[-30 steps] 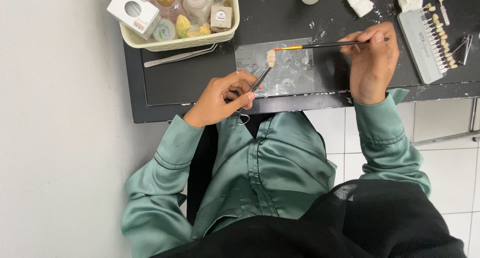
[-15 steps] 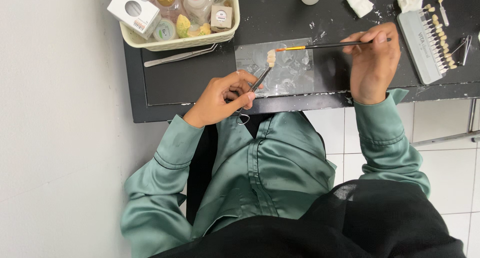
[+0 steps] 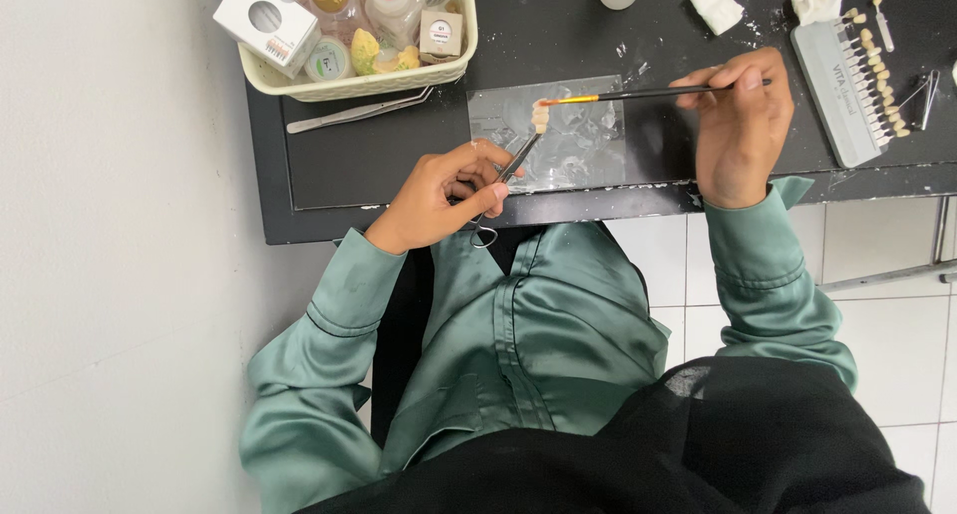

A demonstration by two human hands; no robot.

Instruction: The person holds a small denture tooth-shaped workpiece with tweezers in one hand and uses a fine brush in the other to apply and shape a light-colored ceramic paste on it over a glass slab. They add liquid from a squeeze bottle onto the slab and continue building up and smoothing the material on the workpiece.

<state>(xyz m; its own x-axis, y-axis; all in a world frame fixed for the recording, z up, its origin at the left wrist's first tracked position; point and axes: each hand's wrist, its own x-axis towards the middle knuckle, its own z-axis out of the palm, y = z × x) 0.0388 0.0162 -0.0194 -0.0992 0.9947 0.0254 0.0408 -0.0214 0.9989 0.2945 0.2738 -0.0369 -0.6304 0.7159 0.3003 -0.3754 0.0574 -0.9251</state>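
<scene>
Left hand (image 3: pixel 439 195) fingers are pinching forceps (image 3: pixel 510 170) holding a tooth piece (image 3: pixel 540 118) above the glass slab (image 3: pixel 563 135); right hand (image 3: pixel 738 125) fingers are pinching a brush (image 3: pixel 638 94), needing light, steady strokes.

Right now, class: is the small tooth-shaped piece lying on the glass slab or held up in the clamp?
Held up. The left hand grips a metal clamp whose tip holds the tooth-shaped piece above the glass slab.

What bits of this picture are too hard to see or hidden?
- Head view: the small pale piece in the clamp is too small to tell its shape.
- The jars in the basket are cut off by the top edge.
- The left hand covers the clamp's handles.
- The right hand covers the brush end.
</scene>
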